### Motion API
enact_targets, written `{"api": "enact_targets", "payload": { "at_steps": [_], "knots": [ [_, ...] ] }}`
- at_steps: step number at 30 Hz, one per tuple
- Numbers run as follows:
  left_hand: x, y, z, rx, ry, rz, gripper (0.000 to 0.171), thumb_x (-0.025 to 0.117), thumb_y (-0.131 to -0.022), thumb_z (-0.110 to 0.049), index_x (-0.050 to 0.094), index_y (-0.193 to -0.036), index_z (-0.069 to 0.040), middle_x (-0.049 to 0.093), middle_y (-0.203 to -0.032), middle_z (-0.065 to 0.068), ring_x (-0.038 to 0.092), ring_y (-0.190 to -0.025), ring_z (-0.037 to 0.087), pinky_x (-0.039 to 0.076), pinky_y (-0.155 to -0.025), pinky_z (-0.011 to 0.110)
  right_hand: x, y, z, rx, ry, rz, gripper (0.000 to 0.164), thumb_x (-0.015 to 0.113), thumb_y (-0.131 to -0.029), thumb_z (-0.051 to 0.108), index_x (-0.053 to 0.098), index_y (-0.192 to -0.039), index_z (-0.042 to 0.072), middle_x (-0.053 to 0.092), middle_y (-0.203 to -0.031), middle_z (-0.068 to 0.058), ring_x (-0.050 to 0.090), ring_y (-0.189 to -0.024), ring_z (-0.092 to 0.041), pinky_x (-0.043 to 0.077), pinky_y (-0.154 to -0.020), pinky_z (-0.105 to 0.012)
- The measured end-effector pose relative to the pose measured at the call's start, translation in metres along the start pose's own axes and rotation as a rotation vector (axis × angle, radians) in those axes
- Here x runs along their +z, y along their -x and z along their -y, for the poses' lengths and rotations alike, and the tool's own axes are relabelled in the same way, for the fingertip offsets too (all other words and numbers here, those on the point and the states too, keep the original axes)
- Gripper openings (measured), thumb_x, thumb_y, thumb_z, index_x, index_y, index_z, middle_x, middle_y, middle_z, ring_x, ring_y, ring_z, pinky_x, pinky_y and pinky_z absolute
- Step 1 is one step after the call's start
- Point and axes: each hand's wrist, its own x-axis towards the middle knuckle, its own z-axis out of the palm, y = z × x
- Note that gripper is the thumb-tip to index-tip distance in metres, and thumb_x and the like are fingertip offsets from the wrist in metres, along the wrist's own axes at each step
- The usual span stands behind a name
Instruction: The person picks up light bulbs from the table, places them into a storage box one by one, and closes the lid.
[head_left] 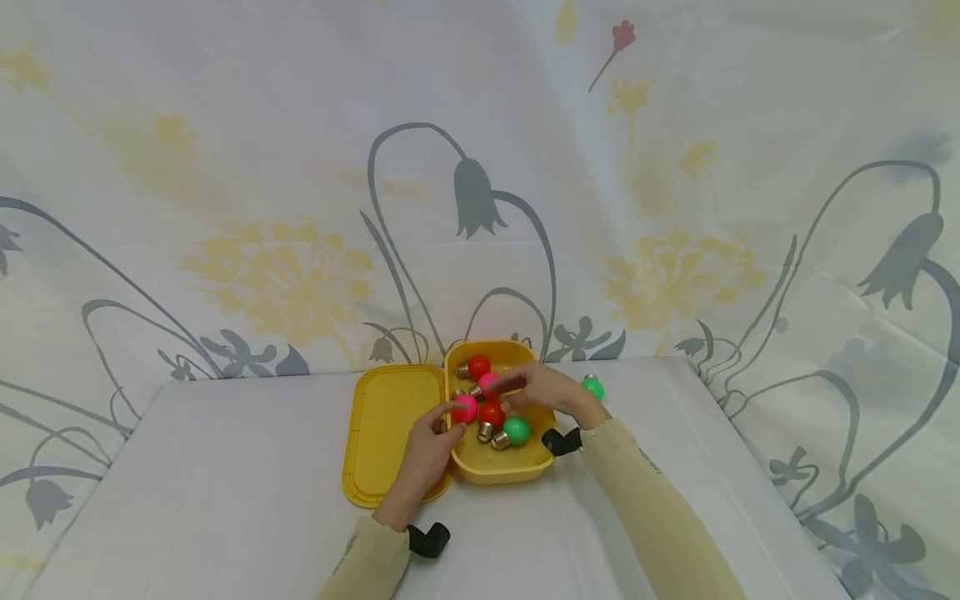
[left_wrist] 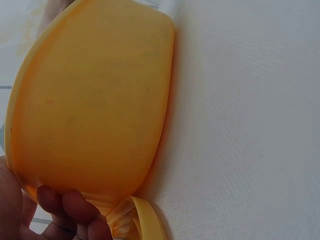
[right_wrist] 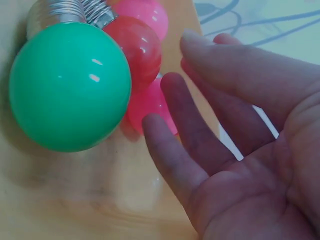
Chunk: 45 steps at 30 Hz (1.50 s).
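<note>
My left hand (head_left: 429, 446) reaches over the near-left wall of a yellow plastic box (head_left: 504, 473). Its index finger and thumb grip a pink light bulb (head_left: 467, 408) just inside the rim. In the left wrist view, other fingers (left_wrist: 75, 205) curl against the outside of the box. Above the box, my right hand (head_left: 536, 387) has its fingers spread and holds nothing. Its fingertips are close to another pink bulb (head_left: 487, 382) and a red bulb (head_left: 491, 412). A green bulb (head_left: 516, 430) lies nearer me, and one more red bulb (head_left: 477, 366) is at the far end.
A flat yellow lid (head_left: 390, 442) lies on the white table, left of the box. Another green bulb (head_left: 592, 386) sits on the table just past my right wrist. Behind the box hangs a flower-printed cloth (head_left: 480, 267).
</note>
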Motion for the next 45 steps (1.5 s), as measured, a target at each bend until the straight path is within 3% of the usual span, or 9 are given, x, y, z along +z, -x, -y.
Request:
{"api": "enact_targets", "payload": {
  "at_steps": [11,17,30,39,45],
  "knots": [
    [0.000,0.000,-0.002,-0.003,-0.013,-0.011,0.027,0.065,-0.094,-0.012,0.069,-0.121,-0.013,0.041,-0.072,0.002,0.041,-0.066,0.018,0.031,-0.053,0.024,-0.008,0.005,0.004,-0.104,-0.086,-0.007,0.039,0.068,-0.090,0.005,0.066,-0.129,0.005,0.066,-0.127,-0.009,0.057,-0.123,-0.029,0.039,-0.107,-0.048],
    [0.000,0.000,-0.001,-0.010,-0.010,-0.011,0.027,0.065,-0.094,-0.013,0.069,-0.120,-0.014,0.042,-0.074,0.002,0.042,-0.069,0.018,0.032,-0.054,0.023,-0.016,0.012,0.008,-0.105,-0.091,-0.045,0.038,0.065,-0.091,0.002,0.065,-0.129,0.001,0.064,-0.128,-0.016,0.052,-0.127,-0.040,0.039,-0.106,-0.050],
    [0.000,0.000,0.001,0.003,0.001,-0.007,0.027,0.065,-0.093,-0.012,0.069,-0.120,-0.014,0.042,-0.074,0.002,0.042,-0.068,0.017,0.032,-0.054,0.023,-0.032,0.024,0.001,-0.109,-0.161,-0.155,0.037,0.065,-0.093,0.003,0.062,-0.129,-0.004,0.063,-0.129,-0.020,0.052,-0.124,-0.045,0.048,-0.097,-0.040],
    [0.001,0.000,0.001,0.013,-0.004,-0.018,0.027,0.066,-0.093,-0.011,0.069,-0.119,-0.013,0.041,-0.073,0.002,0.041,-0.068,0.018,0.031,-0.053,0.023,-0.043,0.037,-0.010,-0.080,-0.175,-0.264,0.036,0.067,-0.092,0.006,0.065,-0.128,0.002,0.063,-0.130,-0.017,0.057,-0.123,-0.034,0.041,-0.104,-0.049],
    [0.001,0.001,0.000,0.015,-0.001,-0.024,0.026,0.066,-0.092,-0.011,0.070,-0.118,-0.013,0.040,-0.072,0.002,0.041,-0.068,0.018,0.030,-0.053,0.023,-0.045,0.043,-0.026,-0.089,-0.171,-0.304,0.036,0.066,-0.093,0.006,0.065,-0.129,0.002,0.064,-0.128,-0.017,0.058,-0.121,-0.033,0.043,-0.103,-0.046]
  ]
}}
